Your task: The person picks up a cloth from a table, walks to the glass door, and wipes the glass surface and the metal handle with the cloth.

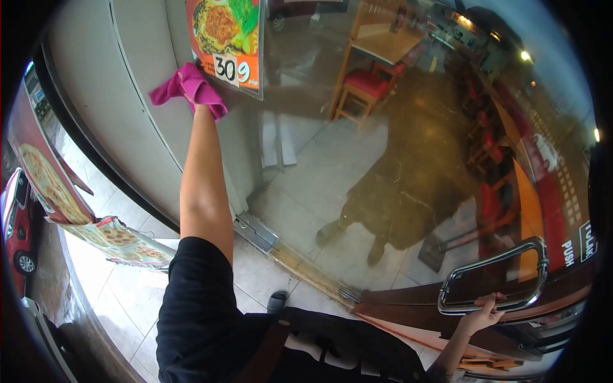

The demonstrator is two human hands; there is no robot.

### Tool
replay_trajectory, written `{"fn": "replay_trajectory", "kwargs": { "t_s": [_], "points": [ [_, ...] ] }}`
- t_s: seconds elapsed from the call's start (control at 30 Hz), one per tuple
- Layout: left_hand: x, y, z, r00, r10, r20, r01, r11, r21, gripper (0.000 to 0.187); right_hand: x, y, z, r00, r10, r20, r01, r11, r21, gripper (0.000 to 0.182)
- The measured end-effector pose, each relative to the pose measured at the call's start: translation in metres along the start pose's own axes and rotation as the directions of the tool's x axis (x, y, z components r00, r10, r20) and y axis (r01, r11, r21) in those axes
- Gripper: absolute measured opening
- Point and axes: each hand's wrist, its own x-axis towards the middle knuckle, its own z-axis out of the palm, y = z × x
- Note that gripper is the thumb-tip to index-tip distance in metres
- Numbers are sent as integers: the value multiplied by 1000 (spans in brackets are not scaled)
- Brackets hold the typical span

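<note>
My left hand [199, 107] is stretched far up and mostly covered by a magenta cloth [185, 86], which it holds against the grey wall panel beside the lower left corner of a food poster [225, 38]. Low on the right, my right hand [483, 315] has its fingers wrapped round the lower bar of a chrome door handle [535, 281]. That handle is fixed to a large glass door [306, 185], and the poster shows a noodle dish and a price.
Behind the glass are wooden tables [386, 43] and stools with red seats [369, 84]. Food banners [115, 236] stand at the left, with a red car [19, 217] beyond them. A metal floor plate [257, 233] lies at the threshold, near my sandalled foot [276, 301].
</note>
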Motion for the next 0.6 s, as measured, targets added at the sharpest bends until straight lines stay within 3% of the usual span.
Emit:
{"fn": "replay_trajectory", "kwargs": {
  "t_s": [0.07,0.1,0.13,0.17,0.2,0.23,0.27,0.3,0.37,0.43,0.47,0.5,0.53,0.57,0.6],
  "points": [
    [-27,-12,11,996,86,14,-81,861,503,55,0,0,-2,998,34,-47,-34,999,-3,11],
    [-105,80,30,982,145,-119,-72,878,473,55,0,0,-1,998,36,-45,-36,999,-8,11],
    [-176,121,45,973,180,-147,-95,885,456,55,0,-1,-2,1000,7,-19,-8,1000,-22,11],
    [-245,149,54,977,176,-120,-105,889,445,55,-1,-1,-2,1000,-21,5,21,999,-32,11],
    [-318,174,66,999,51,-14,-37,868,496,54,0,-2,-3,1000,-15,26,15,1000,-15,10],
    [-398,220,69,991,-127,47,120,984,131,64,-1,-2,-3,1000,-16,27,16,1000,-15,10],
    [-447,255,63,730,-442,521,11,770,638,65,0,-3,-2,999,5,31,-5,1000,19,11],
    [-496,289,56,184,-584,791,-528,620,580,70,0,-4,-2,999,25,37,-27,998,51,12],
    [-552,242,61,-64,-278,959,-274,929,251,70,2,0,-5,998,25,58,-29,997,75,13],
    [-569,220,58,252,-2,968,-438,892,116,70,3,1,-9,995,11,102,-21,995,93,14],
    [-546,210,65,251,-136,958,-576,775,261,72,3,0,-8,994,19,105,-30,994,107,14],
    [-525,173,56,482,-12,876,-445,858,256,84,3,0,-7,995,25,95,-34,995,96,14],
    [-496,127,58,727,-24,686,-346,850,396,87,3,0,-7,994,17,104,-27,995,100,13],
    [-442,100,63,970,100,221,-101,995,-8,83,3,0,-8,993,10,115,-22,995,99,13],
    [-372,110,53,998,53,36,-54,998,24,66,2,-1,-7,997,14,71,-18,998,61,13]
  ]
}}
